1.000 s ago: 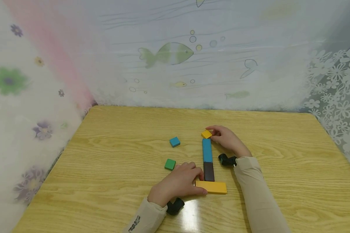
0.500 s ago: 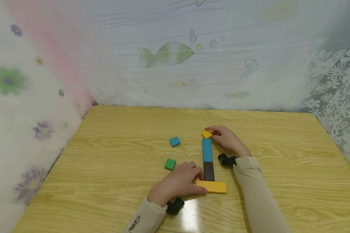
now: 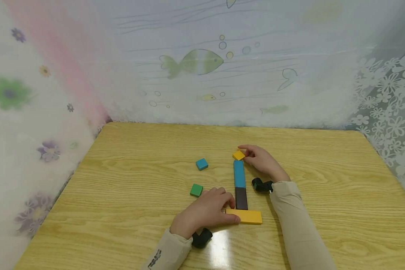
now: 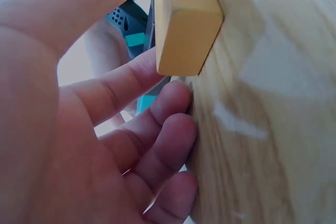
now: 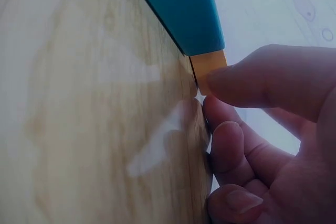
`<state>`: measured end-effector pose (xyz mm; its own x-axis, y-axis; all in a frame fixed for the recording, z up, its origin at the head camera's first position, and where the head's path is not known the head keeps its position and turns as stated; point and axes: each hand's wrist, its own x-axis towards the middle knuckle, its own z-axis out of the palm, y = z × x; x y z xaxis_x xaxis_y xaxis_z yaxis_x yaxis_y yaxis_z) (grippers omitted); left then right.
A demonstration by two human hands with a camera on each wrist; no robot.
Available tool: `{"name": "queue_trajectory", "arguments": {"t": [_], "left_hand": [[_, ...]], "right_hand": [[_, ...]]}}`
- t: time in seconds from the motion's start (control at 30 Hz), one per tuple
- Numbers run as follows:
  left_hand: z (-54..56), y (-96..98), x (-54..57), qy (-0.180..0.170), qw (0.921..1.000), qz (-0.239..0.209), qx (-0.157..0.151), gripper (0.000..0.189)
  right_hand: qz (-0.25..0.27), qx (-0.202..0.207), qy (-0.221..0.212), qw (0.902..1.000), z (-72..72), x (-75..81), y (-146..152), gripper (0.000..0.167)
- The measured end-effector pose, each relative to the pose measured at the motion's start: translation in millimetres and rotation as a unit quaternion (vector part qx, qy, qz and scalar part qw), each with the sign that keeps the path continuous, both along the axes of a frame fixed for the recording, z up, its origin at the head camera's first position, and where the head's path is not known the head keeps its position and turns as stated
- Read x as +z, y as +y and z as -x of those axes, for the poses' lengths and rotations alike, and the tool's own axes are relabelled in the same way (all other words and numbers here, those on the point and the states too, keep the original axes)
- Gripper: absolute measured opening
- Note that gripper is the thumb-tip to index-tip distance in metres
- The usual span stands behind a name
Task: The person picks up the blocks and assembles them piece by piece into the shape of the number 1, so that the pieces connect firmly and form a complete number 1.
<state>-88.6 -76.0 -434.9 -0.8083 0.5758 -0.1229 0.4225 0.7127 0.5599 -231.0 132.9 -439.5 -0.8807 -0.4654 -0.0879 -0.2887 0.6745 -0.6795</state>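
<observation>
My left hand (image 3: 206, 210) grips the left end of a long yellow block (image 3: 249, 216), thumb on its near side and index finger at its far side. In the left wrist view that block's end (image 4: 190, 43) stands between thumb and index finger, the other fingers curled below it on the tabletop. My right hand (image 3: 261, 161) pinches a small yellow square block (image 3: 238, 155), turned corner-on at the far end of a blue oblong block (image 3: 239, 173). A dark brown block (image 3: 241, 198) links the blue one to the long yellow block. In the right wrist view my thumb presses the small yellow block (image 5: 205, 66).
To the left on the wooden table (image 3: 138, 180) lie a small blue square block (image 3: 202, 164) and a small green square block (image 3: 196, 190), the green one close to my left knuckles. Black wrist cameras sit under both wrists. A patterned curtain (image 3: 222, 86) hangs behind the table.
</observation>
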Motion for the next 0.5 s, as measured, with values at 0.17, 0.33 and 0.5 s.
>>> {"name": "queue_trajectory", "arguments": {"t": [0.17,0.33,0.5], "left_hand": [[3.0,-3.2,4.4,-0.064,0.997,-0.042,0.008,0.037],[5.3,-13.0,8.5,-0.127,0.9854,-0.109,0.031,0.034],[8.1,-23.4,12.4,-0.101,0.9859,-0.118,0.061,0.029]], "right_hand": [[0.007,-0.008,-0.013,0.9999,0.2,-0.6,0,0.038],[0.0,-0.01,-0.012,0.9999,0.9,-0.9,0,0.037],[0.002,-0.014,-0.014,0.9998,1.1,-1.1,0,0.036]]}}
